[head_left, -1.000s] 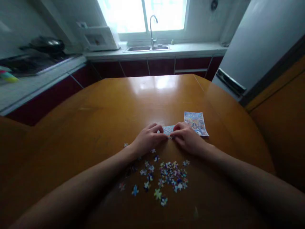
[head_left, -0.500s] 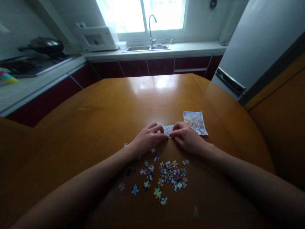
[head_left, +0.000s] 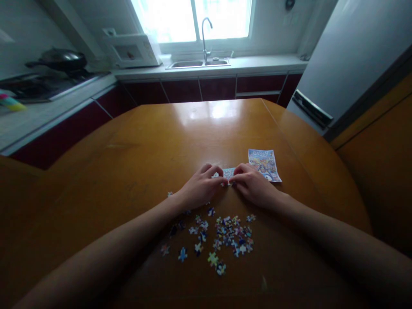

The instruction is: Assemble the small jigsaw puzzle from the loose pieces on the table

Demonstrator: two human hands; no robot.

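Observation:
A small joined strip of jigsaw pieces [head_left: 228,173] lies on the wooden table [head_left: 161,141]. My left hand [head_left: 201,189] rests against its left end with the fingers curled and pinching at it. My right hand [head_left: 252,185] pinches the right end, fingertips meeting the left hand's. Just beyond the right hand lies a printed picture card [head_left: 264,164]. Several loose puzzle pieces [head_left: 222,236] are scattered on the table between my forearms.
Behind the table runs a kitchen counter with a sink and tap [head_left: 206,47], a white microwave [head_left: 131,50] and a dark wok on a stove [head_left: 61,60]. A grey fridge [head_left: 341,64] stands at the right.
Both hands stay on the joined strip. The left fingers have shifted slightly right, covering more of it. The camera has barely moved.

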